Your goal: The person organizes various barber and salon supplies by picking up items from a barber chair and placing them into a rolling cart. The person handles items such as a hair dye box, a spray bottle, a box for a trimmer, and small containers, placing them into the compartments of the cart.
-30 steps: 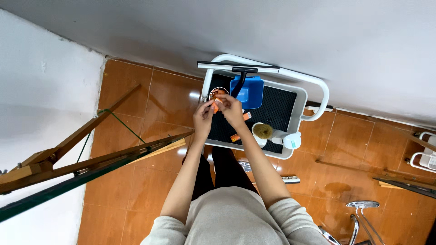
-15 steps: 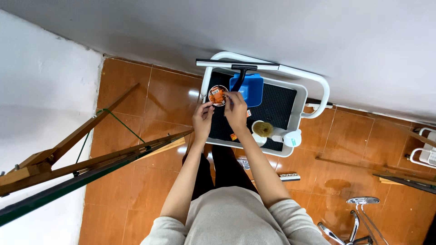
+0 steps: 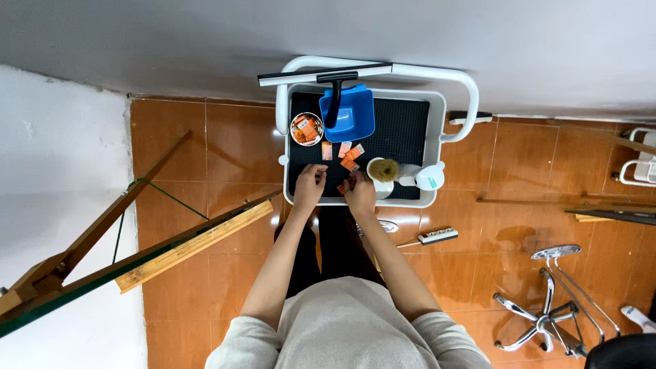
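A white cart with a black mat top (image 3: 403,143) stands in front of me. My left hand (image 3: 311,184) rests on the mat near its front edge, fingers curled, and nothing shows in it. My right hand (image 3: 359,191) sits beside it and pinches a small orange packet (image 3: 342,187). Several more orange packets (image 3: 346,154) lie loose on the mat just beyond my hands. A round bowl (image 3: 307,128) holding orange packets stands at the back left of the cart.
A blue dustpan (image 3: 348,113) and a squeegee (image 3: 324,74) lie at the back of the cart. A cup with a brush (image 3: 383,174) and a white bottle (image 3: 425,178) stand right of my hands. A wooden easel (image 3: 137,246) leans at left. A power strip (image 3: 437,236) and a chrome stool base (image 3: 547,301) are on the tiled floor.
Both hands have come down from the bowl at the back left to the front of the mat. Loose orange packets now lie on the mat.
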